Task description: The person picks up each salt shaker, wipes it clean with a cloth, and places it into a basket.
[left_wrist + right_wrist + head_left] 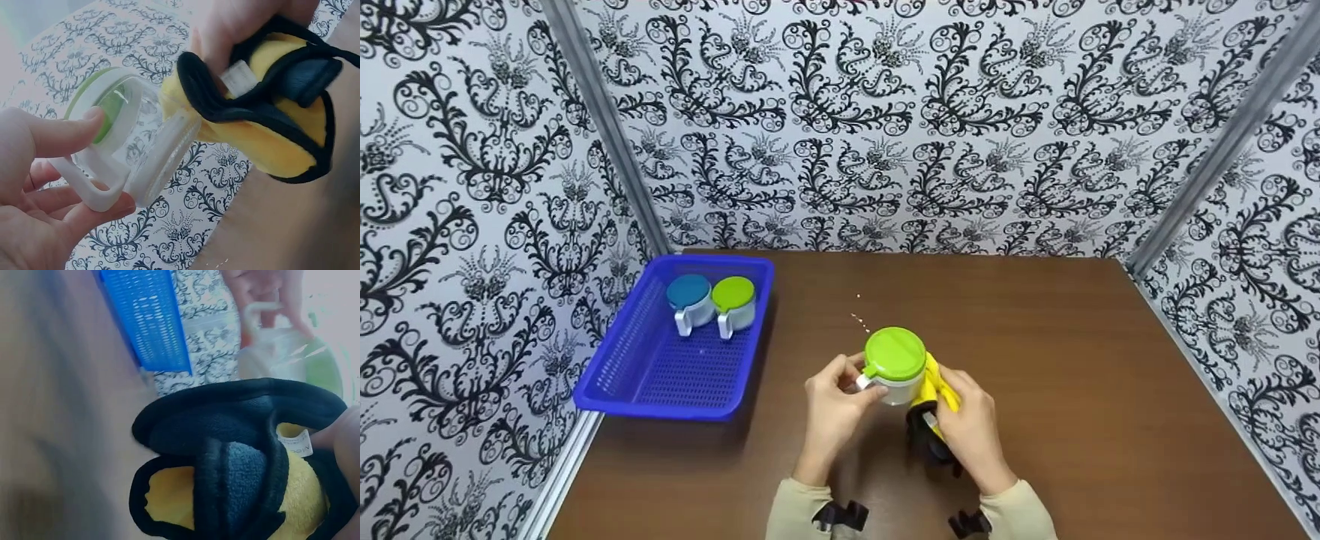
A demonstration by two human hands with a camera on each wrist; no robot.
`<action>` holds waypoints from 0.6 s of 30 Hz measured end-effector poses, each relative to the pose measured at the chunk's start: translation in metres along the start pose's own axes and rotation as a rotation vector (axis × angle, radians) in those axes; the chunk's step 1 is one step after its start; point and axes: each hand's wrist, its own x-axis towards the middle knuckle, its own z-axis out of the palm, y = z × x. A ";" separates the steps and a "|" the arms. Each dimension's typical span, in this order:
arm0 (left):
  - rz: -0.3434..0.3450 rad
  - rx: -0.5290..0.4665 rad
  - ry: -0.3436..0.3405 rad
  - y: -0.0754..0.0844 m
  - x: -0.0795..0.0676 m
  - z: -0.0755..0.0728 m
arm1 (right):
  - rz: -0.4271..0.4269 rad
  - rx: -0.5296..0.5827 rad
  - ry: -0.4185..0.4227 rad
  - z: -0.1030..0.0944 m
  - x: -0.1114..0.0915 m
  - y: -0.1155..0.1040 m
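Observation:
My left hand [840, 405] grips a clear jar [149, 121] with a green lid [895, 353] by its white handle [93, 188], the thumb near the lid. The jar is tilted in the left wrist view. In my right hand [971, 420] is a yellow cloth [934, 379] with black edging and a small white tag [239, 77]. The cloth is bunched and lies against the jar's right side in the head view. Its dark blue inner fabric [244, 475] shows in the right wrist view, where it hides part of the jar.
At the left stands a blue plastic basket [675, 411] with perforated sides. Inside it are a blue-lidded jar [690, 298] and a green-lidded jar [735, 301], both with white handles. Small white specks [860, 321] show on the brown table [1072, 375]. Patterned walls surround the table.

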 end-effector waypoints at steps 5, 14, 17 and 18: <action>-0.022 -0.004 0.004 -0.004 -0.001 0.000 | 0.007 -0.002 -0.018 0.001 -0.001 0.003; -0.028 -0.007 -0.038 -0.027 0.001 0.002 | 0.024 0.008 -0.013 -0.001 0.000 0.000; -0.036 -0.017 -0.051 -0.025 0.003 0.003 | 0.026 0.003 -0.011 -0.002 0.001 0.000; -0.040 -0.014 -0.052 -0.024 0.003 0.003 | 0.025 0.000 -0.010 -0.002 0.001 0.000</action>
